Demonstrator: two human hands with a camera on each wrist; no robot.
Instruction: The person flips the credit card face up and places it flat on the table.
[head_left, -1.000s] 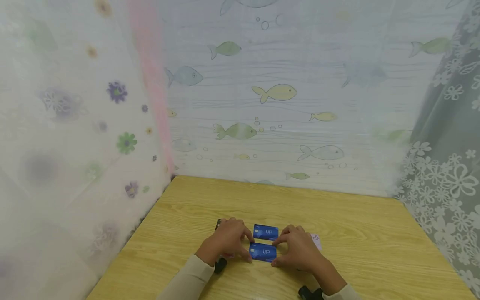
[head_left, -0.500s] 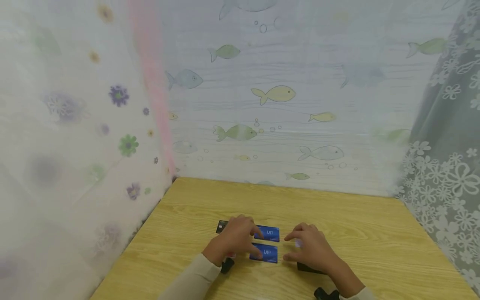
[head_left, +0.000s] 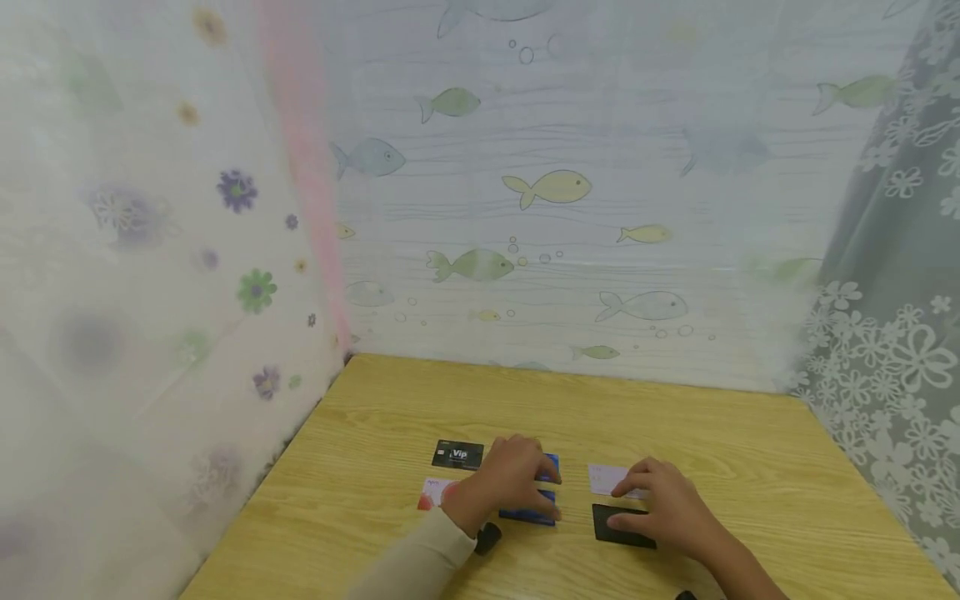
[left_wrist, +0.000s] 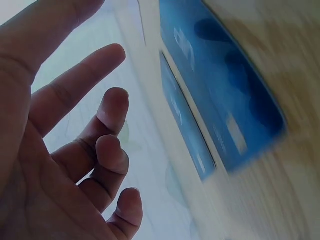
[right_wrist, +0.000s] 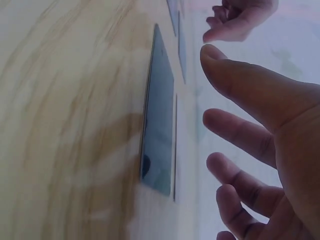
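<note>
Over two blue VIP cards, the near one (head_left: 525, 514) and the far one (head_left: 552, 464), hovers my left hand (head_left: 510, 479), fingers parted and holding nothing. In the left wrist view a gap shows between those fingers and the blue card (left_wrist: 220, 90). My right hand (head_left: 663, 508) hangs above a black card (head_left: 622, 533) and a pale pink-lilac card (head_left: 606, 477), partly covering both. Thumb and fingers are spread there too, with nothing in them; the right wrist view shows the dark card (right_wrist: 159, 120) apart from the fingertips.
Left of my left hand lie a black Vip card (head_left: 457, 455) and a white card with red shapes (head_left: 435, 493), partly behind the wrist. All rest on a wooden table (head_left: 675, 433). A fish-patterned curtain (head_left: 562, 250) hangs along the back edge.
Both hands have left the near blue card's edges and shifted right. The right hand now hovers over the black and pink-lilac cards; the left-side cards have come into view.
</note>
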